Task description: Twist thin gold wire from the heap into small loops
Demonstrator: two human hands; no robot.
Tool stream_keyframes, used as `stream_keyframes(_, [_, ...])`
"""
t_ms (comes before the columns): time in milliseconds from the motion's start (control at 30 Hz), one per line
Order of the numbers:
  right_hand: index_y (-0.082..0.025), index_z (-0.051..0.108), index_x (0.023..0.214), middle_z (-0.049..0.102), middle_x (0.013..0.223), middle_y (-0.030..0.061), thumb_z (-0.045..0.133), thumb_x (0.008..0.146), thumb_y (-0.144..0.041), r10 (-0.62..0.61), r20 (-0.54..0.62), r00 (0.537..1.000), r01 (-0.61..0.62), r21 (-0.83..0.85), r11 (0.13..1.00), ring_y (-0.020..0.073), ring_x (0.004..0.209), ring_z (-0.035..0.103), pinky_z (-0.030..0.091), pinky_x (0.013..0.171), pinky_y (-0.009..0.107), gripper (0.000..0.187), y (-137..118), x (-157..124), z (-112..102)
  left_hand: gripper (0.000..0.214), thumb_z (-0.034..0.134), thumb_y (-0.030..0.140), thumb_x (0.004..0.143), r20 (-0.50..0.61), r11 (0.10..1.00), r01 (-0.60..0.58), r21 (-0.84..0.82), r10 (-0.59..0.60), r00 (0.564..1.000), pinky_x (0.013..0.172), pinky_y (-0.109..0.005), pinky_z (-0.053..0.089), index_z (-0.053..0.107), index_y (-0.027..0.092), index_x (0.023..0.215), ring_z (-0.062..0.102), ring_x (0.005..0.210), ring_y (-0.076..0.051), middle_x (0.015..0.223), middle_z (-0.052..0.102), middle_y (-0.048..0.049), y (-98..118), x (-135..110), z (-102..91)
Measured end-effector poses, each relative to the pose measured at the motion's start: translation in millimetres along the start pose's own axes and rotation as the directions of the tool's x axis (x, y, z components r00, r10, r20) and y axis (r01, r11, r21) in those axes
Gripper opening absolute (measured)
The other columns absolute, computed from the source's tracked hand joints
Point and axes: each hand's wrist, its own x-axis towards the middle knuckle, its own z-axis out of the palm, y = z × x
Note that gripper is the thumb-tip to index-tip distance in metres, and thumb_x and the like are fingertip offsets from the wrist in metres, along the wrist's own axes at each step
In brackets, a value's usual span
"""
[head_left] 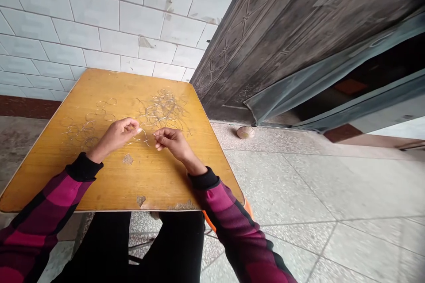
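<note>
My left hand [116, 137] and my right hand [171, 141] hover close together over a yellow wooden tabletop [156, 177]. Each pinches at a thin, pale wire strand [145, 138] that hangs between the fingertips. The strand is too fine to show exactly where each hand grips it. Beyond my right hand lies a tangled heap of thin wire rings [162, 108]. Looser wire rings [79, 130] are scattered in front of my left hand and toward the table's left side.
The table's veneer is chipped at the front edge. A dark embossed metal door [265, 40] stands ajar at the table's far right, beside a white tiled wall [99, 22]. A small round stone [245, 132] sits on the speckled floor. An orange seat edge [247, 210] shows below.
</note>
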Motion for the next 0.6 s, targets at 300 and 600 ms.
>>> stream_keyframes(300, [-0.015,0.065,0.079,0.061,0.064,-0.0030,0.079,0.063,-0.040,0.065,-0.132,0.989,-0.047,0.133,0.990,0.0064,0.049,0.055,0.046,0.047,0.019,0.033,0,0,-5,0.048,0.058,0.030,0.079,0.129,0.993,0.058,0.107,-0.072,0.989,0.067,-0.030,0.050,0.052,0.015,0.124,0.066,0.066,-0.018,0.074,0.072,-0.0038,1,-6,8.1])
stream_keyframes(600, [-0.015,0.065,0.074,0.055,0.052,-0.0050,0.076,0.063,-0.042,0.025,-0.162,0.986,-0.027,-0.012,1.000,0.0057,0.042,0.047,0.038,0.040,0.018,0.031,-8,-3,-14,0.028,0.051,0.038,0.083,0.285,0.995,-0.035,0.093,0.007,0.958,0.056,-0.024,0.038,0.062,0.018,0.065,0.052,0.057,-0.013,0.058,0.058,0.0006,6,-3,-3.3])
